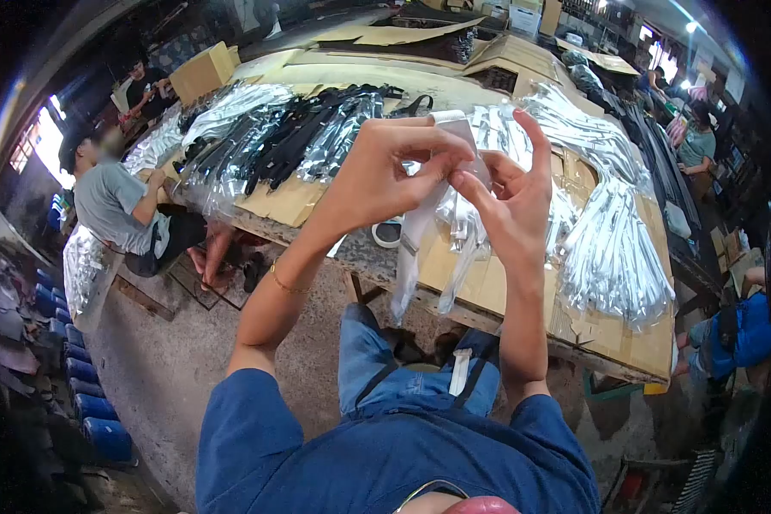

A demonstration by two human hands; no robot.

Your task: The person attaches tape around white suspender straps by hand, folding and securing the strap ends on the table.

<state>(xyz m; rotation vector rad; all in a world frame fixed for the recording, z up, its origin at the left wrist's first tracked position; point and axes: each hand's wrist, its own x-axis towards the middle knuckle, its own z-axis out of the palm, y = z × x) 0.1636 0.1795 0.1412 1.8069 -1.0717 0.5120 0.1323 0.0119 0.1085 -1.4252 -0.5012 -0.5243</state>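
One left grip (394, 167), one right grip (514, 201), one white roll (387, 243), one bracelet (284, 283), two people (116, 201) at left

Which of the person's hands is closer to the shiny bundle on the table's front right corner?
Right. The right hand is raised to the left of the shiny bundle; the left hand is farther left, beyond the right one.

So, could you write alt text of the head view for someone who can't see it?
A person's left hand pinches a long translucent plastic sleeve, the right hand against it, above a cardboard-covered table holding silvery plastic-wrapped bundles and black straps. Another person in grey sits at left.
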